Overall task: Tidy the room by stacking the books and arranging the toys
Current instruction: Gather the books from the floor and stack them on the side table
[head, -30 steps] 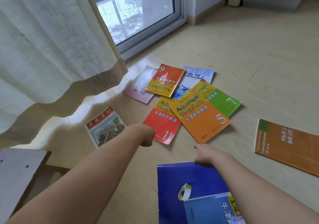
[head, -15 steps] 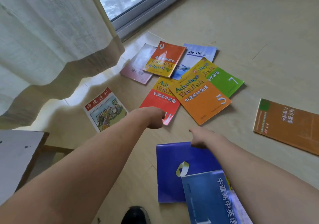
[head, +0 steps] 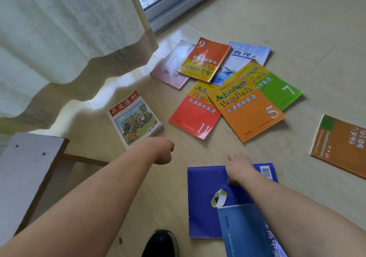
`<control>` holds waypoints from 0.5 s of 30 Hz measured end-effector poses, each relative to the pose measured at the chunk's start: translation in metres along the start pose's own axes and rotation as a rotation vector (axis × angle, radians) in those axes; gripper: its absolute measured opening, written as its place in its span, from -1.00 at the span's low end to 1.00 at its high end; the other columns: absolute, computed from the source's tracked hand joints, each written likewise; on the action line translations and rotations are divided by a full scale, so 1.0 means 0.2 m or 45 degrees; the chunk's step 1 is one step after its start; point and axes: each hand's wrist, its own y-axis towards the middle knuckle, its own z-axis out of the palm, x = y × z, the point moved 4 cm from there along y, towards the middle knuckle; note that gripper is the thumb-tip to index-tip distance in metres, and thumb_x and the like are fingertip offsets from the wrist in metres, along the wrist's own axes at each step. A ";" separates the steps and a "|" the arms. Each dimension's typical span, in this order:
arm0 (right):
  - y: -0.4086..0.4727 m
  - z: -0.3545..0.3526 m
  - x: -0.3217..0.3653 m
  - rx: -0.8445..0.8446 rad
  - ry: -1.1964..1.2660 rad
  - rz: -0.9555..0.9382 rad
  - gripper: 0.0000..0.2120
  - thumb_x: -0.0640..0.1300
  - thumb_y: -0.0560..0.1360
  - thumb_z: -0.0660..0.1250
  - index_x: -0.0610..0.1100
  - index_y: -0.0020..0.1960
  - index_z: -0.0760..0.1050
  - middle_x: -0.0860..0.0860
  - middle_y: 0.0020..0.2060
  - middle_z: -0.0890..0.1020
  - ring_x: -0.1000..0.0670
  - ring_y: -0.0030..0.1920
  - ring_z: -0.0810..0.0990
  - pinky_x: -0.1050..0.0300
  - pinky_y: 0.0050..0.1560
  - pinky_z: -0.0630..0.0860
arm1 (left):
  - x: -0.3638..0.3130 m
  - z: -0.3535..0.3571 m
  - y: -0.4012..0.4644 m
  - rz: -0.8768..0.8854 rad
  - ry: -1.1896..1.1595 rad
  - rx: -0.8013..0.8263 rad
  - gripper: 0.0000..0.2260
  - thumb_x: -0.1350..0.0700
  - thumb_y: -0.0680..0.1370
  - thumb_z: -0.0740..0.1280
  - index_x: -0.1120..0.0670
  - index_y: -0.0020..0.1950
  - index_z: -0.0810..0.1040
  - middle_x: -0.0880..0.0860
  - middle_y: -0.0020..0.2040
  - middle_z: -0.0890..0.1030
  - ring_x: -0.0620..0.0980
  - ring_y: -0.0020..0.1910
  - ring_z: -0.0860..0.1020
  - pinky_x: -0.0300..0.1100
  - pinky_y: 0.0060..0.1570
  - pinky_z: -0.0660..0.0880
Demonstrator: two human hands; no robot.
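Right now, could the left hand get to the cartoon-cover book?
Probably yes. The left hand hovers just past the cartoon-cover book, which lies alone on the floor with nothing on top.

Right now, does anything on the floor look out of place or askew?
Yes. Paperback textbooks lie scattered, unstacked: the orange book numbered 5 overlaps the red book 11 and green book 7 at clashing angles. A brown book lies apart.

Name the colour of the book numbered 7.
Green with a yellow top band, book numbered 7; head view.
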 end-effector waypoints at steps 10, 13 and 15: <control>-0.08 0.03 -0.01 -0.144 -0.013 -0.009 -0.37 -0.02 0.44 0.39 -0.08 0.41 0.20 -0.08 0.31 0.36 -0.11 0.31 0.38 -0.08 0.28 0.34 | -0.20 -0.07 -0.11 0.102 -0.083 -0.103 -0.59 0.08 0.65 0.20 -0.01 0.52 0.33 0.06 0.41 0.47 0.10 0.33 0.48 -0.03 0.23 0.47; -0.06 0.02 -0.02 -0.149 0.037 -0.027 -0.33 0.05 0.41 0.44 -0.06 0.39 0.21 -0.06 0.29 0.37 -0.10 0.30 0.38 -0.07 0.29 0.35 | -0.24 -0.08 -0.11 0.130 -0.091 -0.135 -0.59 0.08 0.65 0.20 -0.01 0.52 0.33 0.04 0.40 0.48 0.08 0.32 0.48 -0.06 0.19 0.46; -0.04 0.03 -0.02 -0.128 0.071 -0.036 -0.32 0.08 0.37 0.46 -0.05 0.37 0.24 -0.05 0.27 0.38 -0.09 0.28 0.38 -0.06 0.29 0.37 | -0.24 -0.07 -0.11 0.136 -0.109 -0.150 -0.59 0.08 0.65 0.20 -0.02 0.51 0.34 0.04 0.40 0.49 0.08 0.31 0.49 -0.07 0.18 0.47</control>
